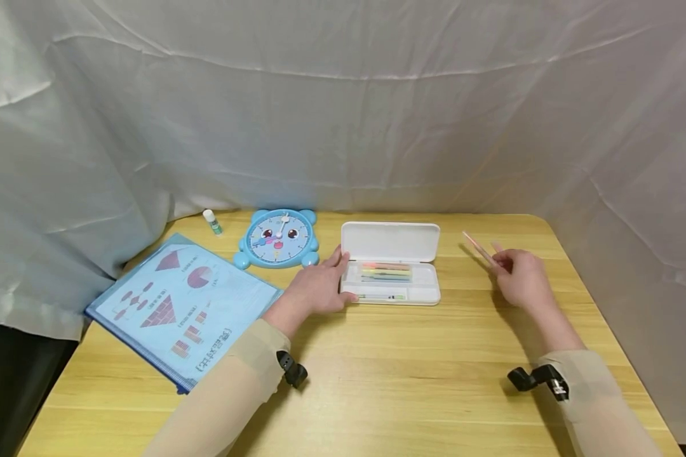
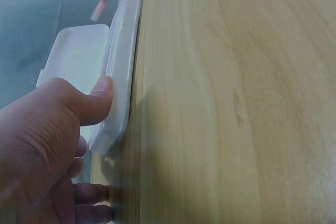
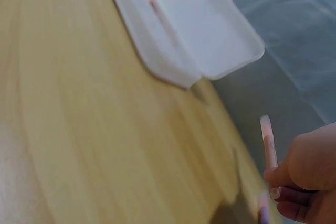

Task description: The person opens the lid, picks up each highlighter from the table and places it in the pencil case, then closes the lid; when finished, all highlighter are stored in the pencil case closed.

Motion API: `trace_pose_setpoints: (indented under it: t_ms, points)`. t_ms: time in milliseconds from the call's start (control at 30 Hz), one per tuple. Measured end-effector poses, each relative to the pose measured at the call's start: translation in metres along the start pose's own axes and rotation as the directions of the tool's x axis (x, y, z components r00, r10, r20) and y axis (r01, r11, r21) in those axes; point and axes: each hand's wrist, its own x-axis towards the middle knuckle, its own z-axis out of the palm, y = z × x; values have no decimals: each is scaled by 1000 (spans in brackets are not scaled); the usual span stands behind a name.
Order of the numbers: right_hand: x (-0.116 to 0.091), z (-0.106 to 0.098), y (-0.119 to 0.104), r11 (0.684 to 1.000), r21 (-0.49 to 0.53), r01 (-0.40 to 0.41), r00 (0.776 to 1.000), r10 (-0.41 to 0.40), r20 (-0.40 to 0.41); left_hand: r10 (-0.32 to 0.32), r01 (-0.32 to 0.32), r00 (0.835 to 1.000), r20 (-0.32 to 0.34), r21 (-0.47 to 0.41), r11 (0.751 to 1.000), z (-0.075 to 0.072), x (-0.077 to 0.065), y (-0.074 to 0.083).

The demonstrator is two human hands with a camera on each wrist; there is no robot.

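A white pencil case (image 1: 390, 293) lies with its lid (image 1: 390, 242) raised. Several pastel pens (image 1: 385, 271) lie side by side inside it, and one more slim pen (image 1: 380, 297) rests along the front compartment. My left hand (image 1: 320, 282) holds the case's left end, thumb (image 2: 100, 98) on the front edge and fingers around the side toward the lid. To the right of the case, my right hand (image 1: 520, 276) pinches a pink pen (image 3: 269, 148) above the table. A second pale tip (image 1: 496, 246) also sticks out by these fingers.
At the left lies a blue document folder (image 1: 185, 311) with printed shapes. Behind it stand a small white-capped glue stick (image 1: 212, 222) and a blue toy clock (image 1: 278, 238) with a face. A grey curtain (image 1: 377, 127) hangs along the table's back edge.
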Motion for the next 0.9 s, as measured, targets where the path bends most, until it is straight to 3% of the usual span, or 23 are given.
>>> trace_pose_setpoints:
  t_ms: [167, 500, 900]
  points:
    - [0, -9, -14, 998, 50, 43, 999, -41, -36, -8, 8, 1000, 11, -6, 1000, 1, 1, -1]
    - [-8, -25, -51, 995, 93, 32, 998, -26, -61, -4, 4, 1000, 10, 2, 1000, 2, 2, -1]
    - [-16, -23, -98, 964, 158, 214, 975, -201, -96, -3, 3, 1000, 3, -3, 1000, 2, 1, -1]
